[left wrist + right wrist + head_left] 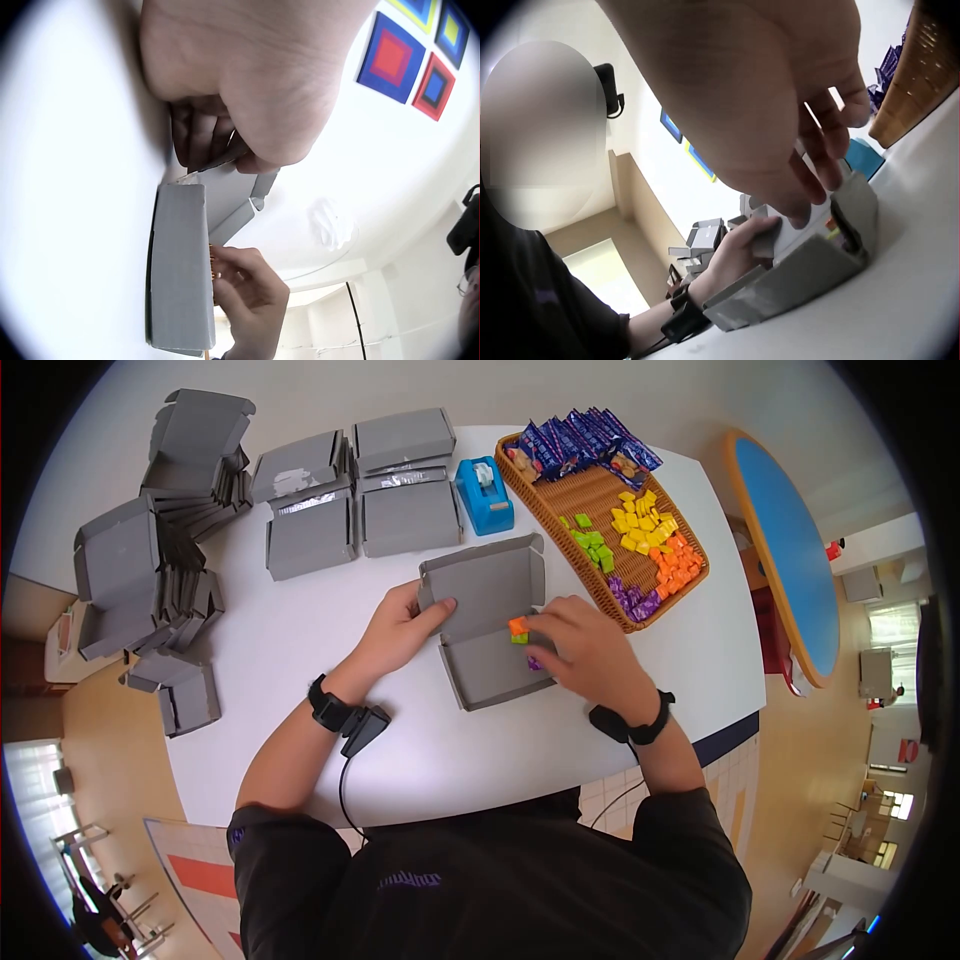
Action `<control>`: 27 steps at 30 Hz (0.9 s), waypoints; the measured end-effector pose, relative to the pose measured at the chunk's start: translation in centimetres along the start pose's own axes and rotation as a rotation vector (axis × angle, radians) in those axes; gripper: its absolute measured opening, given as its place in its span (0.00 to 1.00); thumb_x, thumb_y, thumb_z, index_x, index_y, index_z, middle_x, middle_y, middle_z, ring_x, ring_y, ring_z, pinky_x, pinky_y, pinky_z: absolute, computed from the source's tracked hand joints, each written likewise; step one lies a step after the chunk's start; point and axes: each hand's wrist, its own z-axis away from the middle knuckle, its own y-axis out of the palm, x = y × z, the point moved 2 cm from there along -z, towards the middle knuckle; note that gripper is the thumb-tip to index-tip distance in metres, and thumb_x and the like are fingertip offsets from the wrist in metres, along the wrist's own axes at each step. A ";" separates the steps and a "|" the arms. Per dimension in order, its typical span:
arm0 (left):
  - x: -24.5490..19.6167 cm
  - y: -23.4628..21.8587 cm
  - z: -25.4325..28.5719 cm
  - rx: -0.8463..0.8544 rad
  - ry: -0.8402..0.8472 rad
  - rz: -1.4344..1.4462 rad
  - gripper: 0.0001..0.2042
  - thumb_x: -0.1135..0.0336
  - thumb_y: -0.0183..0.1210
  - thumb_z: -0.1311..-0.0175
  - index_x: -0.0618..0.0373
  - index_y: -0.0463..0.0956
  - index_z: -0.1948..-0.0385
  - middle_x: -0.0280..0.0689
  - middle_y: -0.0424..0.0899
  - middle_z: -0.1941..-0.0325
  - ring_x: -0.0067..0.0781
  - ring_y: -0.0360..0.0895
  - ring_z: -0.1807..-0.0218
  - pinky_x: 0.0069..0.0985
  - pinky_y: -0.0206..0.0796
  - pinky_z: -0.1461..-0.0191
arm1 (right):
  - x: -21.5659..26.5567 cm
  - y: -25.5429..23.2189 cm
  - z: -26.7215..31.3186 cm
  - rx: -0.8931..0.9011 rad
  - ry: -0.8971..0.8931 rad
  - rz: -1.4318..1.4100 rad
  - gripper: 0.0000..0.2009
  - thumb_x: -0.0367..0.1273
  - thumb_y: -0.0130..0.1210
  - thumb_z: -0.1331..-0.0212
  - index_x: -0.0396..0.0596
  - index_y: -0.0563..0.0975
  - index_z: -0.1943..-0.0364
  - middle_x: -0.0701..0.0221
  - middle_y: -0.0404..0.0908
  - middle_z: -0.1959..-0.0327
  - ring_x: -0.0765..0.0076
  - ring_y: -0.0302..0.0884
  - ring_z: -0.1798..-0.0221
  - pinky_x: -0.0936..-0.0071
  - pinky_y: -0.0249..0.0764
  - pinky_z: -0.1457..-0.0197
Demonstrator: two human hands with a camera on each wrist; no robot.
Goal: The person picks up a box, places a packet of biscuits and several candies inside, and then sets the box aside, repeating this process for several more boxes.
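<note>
At center frame, the left hand (pixel 400 628) grips a box lid (pixel 492 582), apparently steadying it for the right hand (pixel 590 652), loosely spread beside an orange piece (pixel 517 627).

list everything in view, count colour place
open box: 1, grey, table centre
back boxes: 4 visible, grey, far side
stacked boxes: several, grey, table's left
basket: 1, brown, table's right
dispenser: 1, blue, beside basket
packets: several, navy, basket's far end
pieces: many, green, yellow, orange, purple, in basket
box pieces: 3 visible, orange, green, purple, open box
table: 1, white, beneath
round table: 1, blue, right
pictures: 4 visible, multicoloured, wall
shirt: 1, black, torso
wrist devices: 2, black, wrists
left hand: 1, gripping box
right hand: 1, over box
</note>
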 end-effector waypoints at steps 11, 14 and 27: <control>0.0 0.0 0.0 -0.006 -0.016 -0.015 0.16 0.65 0.58 0.22 0.67 0.79 0.43 0.35 0.88 0.53 0.19 0.80 0.51 0.24 0.73 0.45 | -0.8 0.6 0.6 0.190 0.033 -0.092 0.14 0.26 0.66 0.42 0.47 0.80 0.51 0.68 0.80 0.48 0.57 0.77 0.46 0.63 0.76 0.41; 0.1 0.0 0.0 -0.016 0.010 -0.029 0.15 0.65 0.58 0.22 0.67 0.80 0.43 0.35 0.88 0.53 0.19 0.80 0.51 0.24 0.73 0.45 | -0.8 0.6 0.7 0.188 0.052 -0.131 0.15 0.26 0.66 0.42 0.47 0.80 0.50 0.67 0.81 0.49 0.55 0.78 0.48 0.63 0.77 0.42; -0.2 0.1 0.1 -0.005 -0.005 0.003 0.15 0.66 0.57 0.21 0.67 0.79 0.43 0.36 0.89 0.52 0.20 0.83 0.52 0.24 0.75 0.46 | -1.4 0.8 0.5 0.182 0.041 -0.225 0.14 0.23 0.67 0.44 0.46 0.83 0.53 0.67 0.79 0.54 0.54 0.78 0.52 0.63 0.78 0.45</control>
